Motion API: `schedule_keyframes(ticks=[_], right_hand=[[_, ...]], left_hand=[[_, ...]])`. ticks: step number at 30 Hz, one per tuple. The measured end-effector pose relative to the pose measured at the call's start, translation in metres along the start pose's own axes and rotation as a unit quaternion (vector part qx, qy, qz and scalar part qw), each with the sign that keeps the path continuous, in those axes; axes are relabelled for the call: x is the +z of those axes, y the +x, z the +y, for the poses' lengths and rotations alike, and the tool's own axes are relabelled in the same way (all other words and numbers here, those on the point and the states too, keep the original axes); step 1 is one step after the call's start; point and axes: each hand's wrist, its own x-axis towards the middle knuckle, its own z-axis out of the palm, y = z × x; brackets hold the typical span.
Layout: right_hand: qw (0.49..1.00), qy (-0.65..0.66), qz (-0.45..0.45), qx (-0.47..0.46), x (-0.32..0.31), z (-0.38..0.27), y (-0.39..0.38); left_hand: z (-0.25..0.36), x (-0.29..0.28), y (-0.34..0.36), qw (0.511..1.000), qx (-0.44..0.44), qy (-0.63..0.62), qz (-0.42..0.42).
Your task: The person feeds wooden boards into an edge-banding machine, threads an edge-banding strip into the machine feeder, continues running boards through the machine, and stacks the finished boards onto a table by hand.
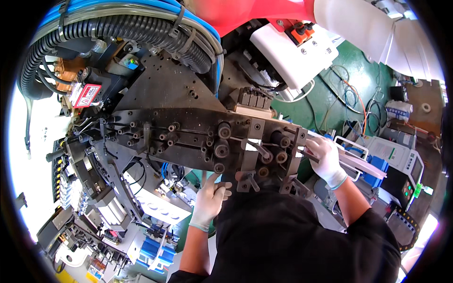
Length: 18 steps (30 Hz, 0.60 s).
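A long dark metal plate [188, 146] with rollers and pins crosses the middle. My gloved left hand [211, 200] is at its lower edge, just below a small roller [218, 167], fingers loosely bent and apart, nothing visible held. My gloved right hand [323, 158] is at the plate's right end, fingers curled round a dark metal handle [309, 156] beside an upright bracket [299, 141]. Another bracket [256, 129] carries a protruding handle. Part of what my right fingers touch is hidden.
Hose bundles [127, 33] arch over the upper left. A white machine housing [292, 56] stands above. Cables lie on the green floor [351, 63]. A control panel [389, 155] sits at right, machinery [113, 212] at lower left. Red and white coverings span the top.
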Motion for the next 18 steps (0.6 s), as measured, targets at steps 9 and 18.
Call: schedule_keyframes(ticks=[9, 18], right_hand=[[1.0, 0.004, -0.025, 0.012, 0.003, 0.009, -0.003], [0.999, -0.023, 0.016, 0.02, 0.01, 0.004, -0.003]], left_hand=[[-0.008, -0.022, -0.045, 0.875, 0.022, -0.481, 0.049], [-0.039, -0.005, -0.073, 0.987, 0.156, 0.044, 0.009]])
